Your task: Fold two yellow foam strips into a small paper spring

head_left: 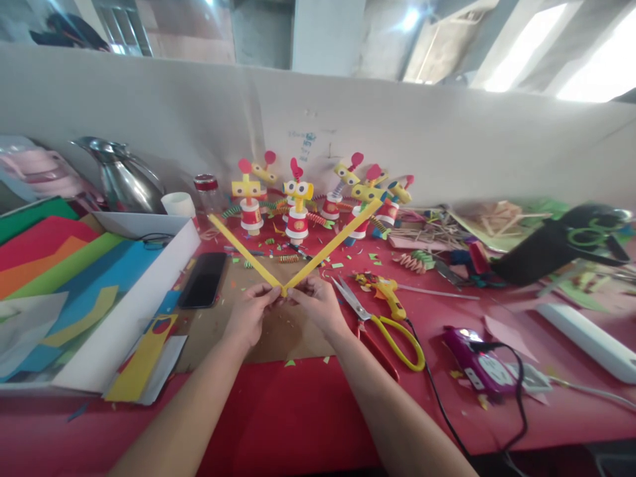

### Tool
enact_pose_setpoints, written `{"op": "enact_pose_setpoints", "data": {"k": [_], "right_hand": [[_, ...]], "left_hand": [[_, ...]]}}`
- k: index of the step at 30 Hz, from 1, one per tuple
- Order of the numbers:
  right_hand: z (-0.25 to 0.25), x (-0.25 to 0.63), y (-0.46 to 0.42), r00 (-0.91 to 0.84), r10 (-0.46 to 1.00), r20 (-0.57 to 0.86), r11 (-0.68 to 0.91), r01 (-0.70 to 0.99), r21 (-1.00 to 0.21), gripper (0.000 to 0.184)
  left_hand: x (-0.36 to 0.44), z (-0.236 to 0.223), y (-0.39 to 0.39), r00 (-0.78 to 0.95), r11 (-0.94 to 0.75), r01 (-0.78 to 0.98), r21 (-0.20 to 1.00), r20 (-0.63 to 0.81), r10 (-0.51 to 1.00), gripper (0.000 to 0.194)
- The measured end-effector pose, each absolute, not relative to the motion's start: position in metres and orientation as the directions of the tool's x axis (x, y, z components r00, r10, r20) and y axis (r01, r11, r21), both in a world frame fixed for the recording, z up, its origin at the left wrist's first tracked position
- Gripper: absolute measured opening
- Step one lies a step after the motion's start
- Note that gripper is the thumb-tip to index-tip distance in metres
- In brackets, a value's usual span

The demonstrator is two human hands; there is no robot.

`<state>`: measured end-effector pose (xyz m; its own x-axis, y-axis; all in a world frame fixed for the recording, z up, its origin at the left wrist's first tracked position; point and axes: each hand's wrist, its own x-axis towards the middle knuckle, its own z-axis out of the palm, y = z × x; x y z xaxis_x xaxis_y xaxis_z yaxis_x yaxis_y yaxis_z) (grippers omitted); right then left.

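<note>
Two long yellow paper strips (334, 246) meet in a V, with the folded joint low in the middle between my hands. My left hand (254, 309) pinches the joint from the left. My right hand (318, 305) pinches it from the right. Both free ends point up and outward. Below my hands lies a brown board (211, 331). Beyond the strips stand several paper-cup figures (297, 222) with yellow heads, eyes and springy folded-paper arms. Yellow-handled scissors (397, 331) and a yellow glue gun (390, 295) lie just right of my right hand.
At left, a white box (134, 298) holds coloured paper, with a phone (203, 279) beside it. A steel jug (122, 175) and paper cup (179, 205) stand behind. On the right are a purple device (479, 364) with cables, a white bar (586, 338) and a black bottle (541, 245).
</note>
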<state>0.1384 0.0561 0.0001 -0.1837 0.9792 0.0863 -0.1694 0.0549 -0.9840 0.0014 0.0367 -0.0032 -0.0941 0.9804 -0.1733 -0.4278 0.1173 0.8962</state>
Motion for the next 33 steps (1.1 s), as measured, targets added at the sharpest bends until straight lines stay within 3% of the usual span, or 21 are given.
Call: {"op": "enact_pose_setpoints", "data": {"k": [8,13,18,27,33], "right_hand": [[-0.001,0.142,0.060,-0.214,0.962,0.169,0.131,-0.179,-0.975,0.018],[0.001,0.140,0.057,-0.185,0.971,0.151,0.115,-0.194,-0.974,0.022],[-0.001,0.135,0.053,-0.172,0.973,0.154,0.131,-0.138,-0.982,0.020],[0.005,0.139,0.051,-0.092,0.989,0.114,0.107,-0.084,-0.991,0.015],[0.012,0.147,0.056,-0.199,0.977,0.077,0.062,-0.079,-0.995,0.015]], "left_hand": [[0.006,-0.002,0.032,-0.008,0.153,-0.508,0.847,-0.183,0.983,0.023],[0.008,-0.002,0.033,-0.124,0.089,-0.464,0.881,-0.164,0.979,0.026],[0.011,-0.006,0.035,-0.161,0.021,-0.560,0.828,-0.134,0.978,0.019],[0.009,-0.007,0.033,-0.094,0.056,-0.586,0.808,-0.137,0.986,0.021],[0.004,-0.011,0.037,-0.017,0.151,-0.678,0.720,-0.221,0.975,0.012]]}}
